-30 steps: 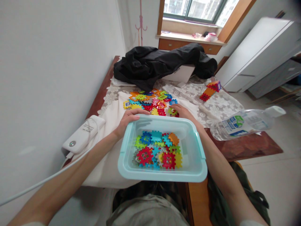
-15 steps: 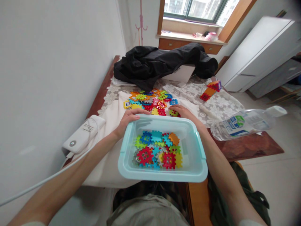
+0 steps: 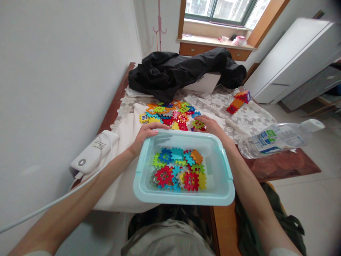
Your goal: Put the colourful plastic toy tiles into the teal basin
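A light blue plastic bin point(image 3: 183, 199) stands at the near edge of the table, tilted toward me. Inside it lie several notched plastic building blocks point(image 3: 191, 181) in red, blue, yellow, green and orange. My left hand point(image 3: 147, 134) is closed over the bin's far left rim. Beyond the far right rim, my right hand point(image 3: 211, 127) has its fingers and thumb around a lime-green building block point(image 3: 198, 124), with other pieces just below it. A loose pile of building blocks point(image 3: 167, 115) spreads on the cloth behind the bin.
A clear water bottle point(image 3: 274, 138) lies at the right. A white power bank point(image 3: 93, 151) with a cable sits by the left wall. Black fabric point(image 3: 183, 71) covers the table's back. Joined orange and red blocks point(image 3: 238, 102) lie at the back right.
My right hand has shifted slightly away from me, and the lime-green block at its fingers has moved a little too. My left hand and the bin look almost unchanged.
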`<action>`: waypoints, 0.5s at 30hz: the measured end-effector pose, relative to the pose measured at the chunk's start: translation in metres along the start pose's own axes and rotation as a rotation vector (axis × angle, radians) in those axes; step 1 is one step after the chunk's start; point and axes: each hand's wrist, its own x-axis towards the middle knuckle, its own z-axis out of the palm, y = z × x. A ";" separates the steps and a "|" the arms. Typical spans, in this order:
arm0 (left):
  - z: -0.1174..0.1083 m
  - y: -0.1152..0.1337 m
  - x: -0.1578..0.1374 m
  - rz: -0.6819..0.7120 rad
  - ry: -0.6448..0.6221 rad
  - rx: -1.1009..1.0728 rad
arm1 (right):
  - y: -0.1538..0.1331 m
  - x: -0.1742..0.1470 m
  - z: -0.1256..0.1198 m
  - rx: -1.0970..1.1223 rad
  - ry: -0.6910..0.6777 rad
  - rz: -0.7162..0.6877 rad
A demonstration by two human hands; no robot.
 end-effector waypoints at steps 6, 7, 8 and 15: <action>0.003 0.004 -0.001 0.001 0.018 -0.001 | -0.020 0.004 -0.005 0.780 0.291 0.109; 0.003 0.005 -0.001 0.001 0.016 0.001 | -0.025 0.003 -0.009 0.922 0.313 0.084; 0.003 0.005 -0.002 0.003 0.016 0.001 | -0.031 0.001 -0.013 1.033 0.318 0.049; 0.001 0.002 -0.001 0.014 -0.003 -0.015 | -0.038 -0.012 -0.034 1.031 -0.179 -0.120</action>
